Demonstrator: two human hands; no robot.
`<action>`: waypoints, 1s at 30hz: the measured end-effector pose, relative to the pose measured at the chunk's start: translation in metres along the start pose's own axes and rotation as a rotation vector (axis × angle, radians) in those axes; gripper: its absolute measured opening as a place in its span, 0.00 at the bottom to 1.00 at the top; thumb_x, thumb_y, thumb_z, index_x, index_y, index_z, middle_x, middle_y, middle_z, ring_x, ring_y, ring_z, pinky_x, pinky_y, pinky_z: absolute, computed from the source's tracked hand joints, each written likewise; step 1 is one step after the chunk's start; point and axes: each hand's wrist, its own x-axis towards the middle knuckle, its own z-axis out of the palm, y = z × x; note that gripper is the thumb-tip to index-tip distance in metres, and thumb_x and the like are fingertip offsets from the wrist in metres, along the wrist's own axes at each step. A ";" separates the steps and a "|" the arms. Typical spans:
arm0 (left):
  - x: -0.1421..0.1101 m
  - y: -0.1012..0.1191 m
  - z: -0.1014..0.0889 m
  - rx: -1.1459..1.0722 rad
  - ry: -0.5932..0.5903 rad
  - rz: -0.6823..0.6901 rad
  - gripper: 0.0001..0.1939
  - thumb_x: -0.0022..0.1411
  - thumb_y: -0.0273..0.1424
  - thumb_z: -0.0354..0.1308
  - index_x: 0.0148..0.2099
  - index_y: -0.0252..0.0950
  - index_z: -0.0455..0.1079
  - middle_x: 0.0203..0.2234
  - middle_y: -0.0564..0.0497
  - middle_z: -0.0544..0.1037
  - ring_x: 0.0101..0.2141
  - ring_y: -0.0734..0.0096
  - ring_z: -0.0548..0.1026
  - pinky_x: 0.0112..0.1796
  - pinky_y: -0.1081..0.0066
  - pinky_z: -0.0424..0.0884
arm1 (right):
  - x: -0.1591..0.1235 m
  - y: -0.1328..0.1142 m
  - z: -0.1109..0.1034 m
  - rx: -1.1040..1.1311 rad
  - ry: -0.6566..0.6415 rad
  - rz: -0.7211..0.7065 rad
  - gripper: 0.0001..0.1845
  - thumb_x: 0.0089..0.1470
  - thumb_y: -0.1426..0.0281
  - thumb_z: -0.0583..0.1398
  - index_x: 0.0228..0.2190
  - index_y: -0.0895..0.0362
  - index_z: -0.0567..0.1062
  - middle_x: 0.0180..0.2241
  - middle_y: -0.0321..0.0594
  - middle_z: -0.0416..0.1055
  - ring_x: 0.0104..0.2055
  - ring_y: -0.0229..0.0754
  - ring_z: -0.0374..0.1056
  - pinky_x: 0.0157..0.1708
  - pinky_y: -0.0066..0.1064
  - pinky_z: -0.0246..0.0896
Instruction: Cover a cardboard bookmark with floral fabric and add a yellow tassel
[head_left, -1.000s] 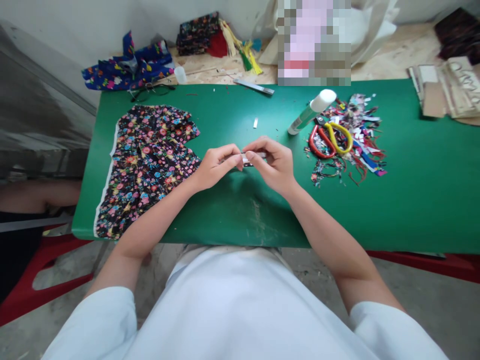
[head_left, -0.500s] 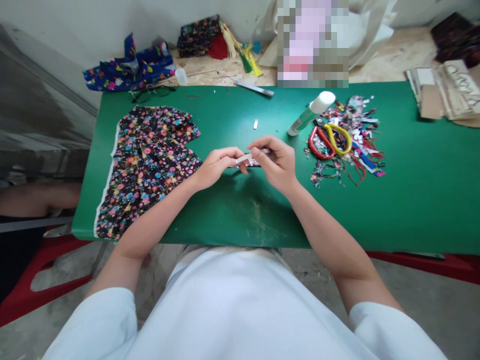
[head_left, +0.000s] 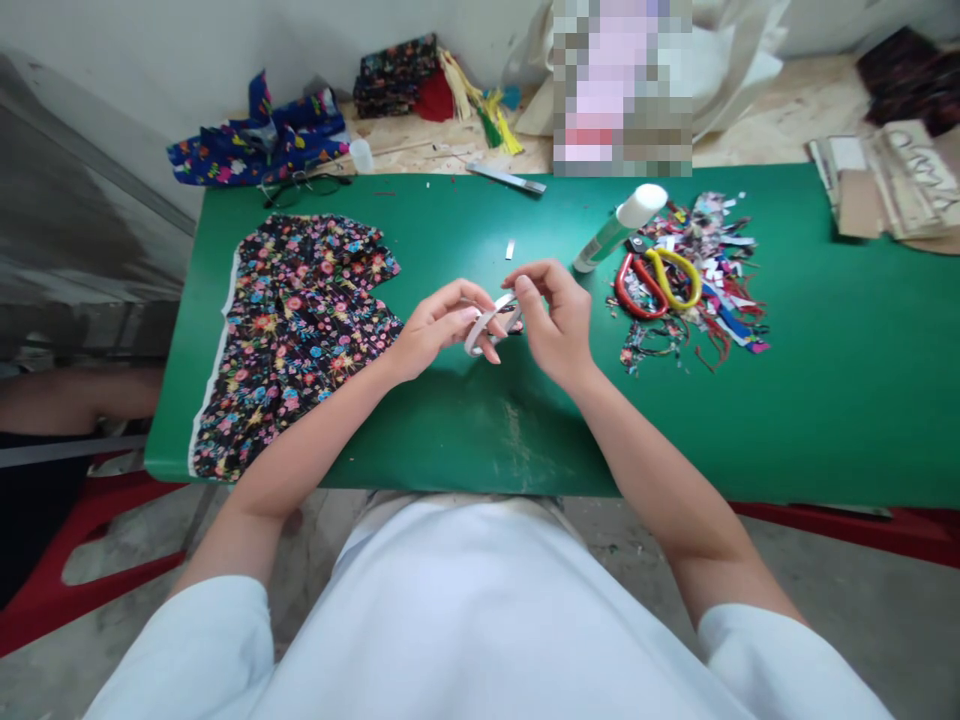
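A narrow white strip (head_left: pixel 477 332), bent into a loop, is held up between my two hands just above the green tabletop. My left hand (head_left: pixel 435 328) grips it with thumb and fingers closed around one side. The thumb and forefinger of my right hand (head_left: pixel 555 312) pinch its upper right end. I cannot tell whether it is ribbon or paper. Behind the fingers, a dark patterned scrap is mostly hidden. Black floral fabric (head_left: pixel 300 320) with a white left edge lies beside my left forearm. A small white piece (head_left: pixel 510 249) rests beyond my hands.
A glue stick (head_left: pixel 609 238) with a white cap stands right of centre. Scissors (head_left: pixel 658 285) with red and yellow handles lie on a heap of scraps (head_left: pixel 724 265). A metal-bladed cutter (head_left: pixel 506 179), glasses (head_left: pixel 300 187) and blue printed fabric (head_left: pixel 281 135) are along the back edge.
The strip, nearly straight before, now bows into an open loop between my hands. My right fingers have risen slightly with its end. My left hand stays almost in place.
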 end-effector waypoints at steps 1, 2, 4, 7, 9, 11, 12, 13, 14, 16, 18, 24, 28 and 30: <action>0.000 -0.001 0.001 -0.007 0.023 -0.011 0.20 0.62 0.48 0.64 0.42 0.36 0.68 0.31 0.53 0.83 0.27 0.71 0.83 0.33 0.70 0.80 | -0.001 0.000 -0.001 -0.056 0.026 -0.061 0.19 0.67 0.52 0.54 0.38 0.52 0.74 0.36 0.40 0.75 0.38 0.42 0.71 0.41 0.39 0.67; 0.001 -0.001 0.001 -0.013 0.048 -0.022 0.22 0.61 0.49 0.65 0.42 0.36 0.68 0.31 0.54 0.83 0.26 0.71 0.83 0.33 0.71 0.80 | -0.002 0.000 -0.002 -0.106 0.047 -0.131 0.17 0.67 0.53 0.55 0.40 0.52 0.74 0.38 0.41 0.75 0.41 0.45 0.71 0.43 0.41 0.67; 0.002 -0.002 0.003 -0.024 0.090 -0.036 0.24 0.59 0.51 0.66 0.42 0.36 0.68 0.30 0.55 0.82 0.26 0.72 0.82 0.31 0.71 0.80 | -0.004 0.000 -0.004 -0.192 0.053 -0.272 0.15 0.64 0.53 0.58 0.41 0.51 0.74 0.40 0.43 0.75 0.44 0.48 0.71 0.46 0.46 0.67; 0.003 -0.004 0.004 -0.045 0.113 -0.037 0.24 0.57 0.50 0.69 0.41 0.37 0.68 0.29 0.57 0.80 0.25 0.74 0.82 0.30 0.73 0.81 | -0.007 0.000 -0.002 -0.288 0.010 -0.386 0.14 0.60 0.53 0.62 0.38 0.51 0.74 0.38 0.43 0.74 0.43 0.50 0.70 0.48 0.49 0.65; 0.004 -0.005 0.005 -0.040 0.109 -0.030 0.24 0.56 0.50 0.69 0.41 0.37 0.67 0.29 0.58 0.79 0.25 0.75 0.82 0.30 0.73 0.81 | -0.009 0.000 0.001 -0.319 0.011 -0.404 0.12 0.60 0.56 0.63 0.35 0.51 0.75 0.36 0.41 0.74 0.41 0.48 0.69 0.46 0.47 0.65; 0.004 -0.007 0.004 -0.008 0.099 -0.021 0.24 0.56 0.50 0.69 0.41 0.37 0.67 0.30 0.58 0.79 0.26 0.74 0.82 0.30 0.73 0.81 | -0.010 0.000 0.004 -0.309 0.029 -0.404 0.09 0.61 0.59 0.63 0.34 0.51 0.75 0.35 0.40 0.74 0.41 0.47 0.69 0.44 0.45 0.65; 0.004 -0.008 0.004 0.013 0.095 -0.015 0.25 0.56 0.50 0.69 0.41 0.38 0.66 0.30 0.58 0.79 0.26 0.74 0.82 0.30 0.73 0.81 | -0.010 0.000 0.005 -0.296 0.036 -0.396 0.09 0.61 0.60 0.62 0.34 0.51 0.75 0.35 0.40 0.74 0.40 0.47 0.69 0.44 0.44 0.65; 0.004 -0.008 0.003 0.029 0.092 -0.007 0.25 0.56 0.50 0.69 0.41 0.38 0.66 0.30 0.58 0.79 0.26 0.73 0.83 0.30 0.72 0.81 | -0.010 0.000 0.006 -0.283 0.037 -0.384 0.08 0.62 0.60 0.62 0.34 0.51 0.75 0.34 0.39 0.74 0.40 0.46 0.69 0.44 0.44 0.65; 0.004 -0.009 0.002 0.041 0.089 0.002 0.24 0.57 0.50 0.69 0.41 0.38 0.66 0.31 0.58 0.79 0.27 0.73 0.83 0.30 0.72 0.81 | -0.009 0.000 0.006 -0.272 0.034 -0.370 0.08 0.62 0.61 0.62 0.33 0.51 0.74 0.34 0.39 0.74 0.40 0.46 0.69 0.44 0.44 0.65; 0.003 -0.011 0.000 0.060 0.075 0.021 0.23 0.58 0.49 0.68 0.42 0.38 0.65 0.32 0.58 0.79 0.27 0.72 0.83 0.30 0.72 0.82 | -0.008 -0.001 0.006 -0.255 0.031 -0.351 0.08 0.62 0.62 0.62 0.33 0.52 0.74 0.34 0.38 0.74 0.39 0.45 0.70 0.44 0.44 0.65; 0.003 -0.012 -0.002 0.087 0.057 0.034 0.22 0.59 0.49 0.67 0.43 0.38 0.65 0.35 0.56 0.81 0.29 0.72 0.84 0.30 0.72 0.82 | -0.007 -0.002 0.006 -0.241 0.033 -0.354 0.06 0.62 0.64 0.62 0.33 0.52 0.73 0.33 0.38 0.74 0.38 0.44 0.70 0.43 0.43 0.65; 0.000 -0.013 -0.008 0.163 -0.002 0.091 0.25 0.59 0.42 0.70 0.53 0.38 0.69 0.48 0.48 0.83 0.37 0.66 0.85 0.37 0.70 0.83 | -0.005 -0.006 0.003 -0.214 0.047 -0.313 0.06 0.62 0.66 0.62 0.33 0.53 0.72 0.33 0.38 0.75 0.38 0.44 0.71 0.39 0.40 0.65; -0.002 -0.013 -0.011 0.193 -0.060 0.122 0.29 0.61 0.41 0.68 0.61 0.41 0.70 0.58 0.45 0.79 0.46 0.59 0.84 0.45 0.64 0.84 | -0.004 -0.007 0.001 -0.206 0.059 -0.278 0.08 0.60 0.64 0.63 0.31 0.53 0.73 0.32 0.39 0.75 0.38 0.45 0.71 0.41 0.42 0.66; -0.002 -0.012 -0.012 0.206 -0.080 0.126 0.30 0.62 0.41 0.67 0.64 0.44 0.69 0.60 0.46 0.76 0.49 0.56 0.83 0.48 0.61 0.83 | -0.004 -0.008 0.001 -0.195 0.065 -0.255 0.09 0.61 0.63 0.63 0.30 0.53 0.73 0.32 0.39 0.75 0.38 0.44 0.71 0.42 0.42 0.66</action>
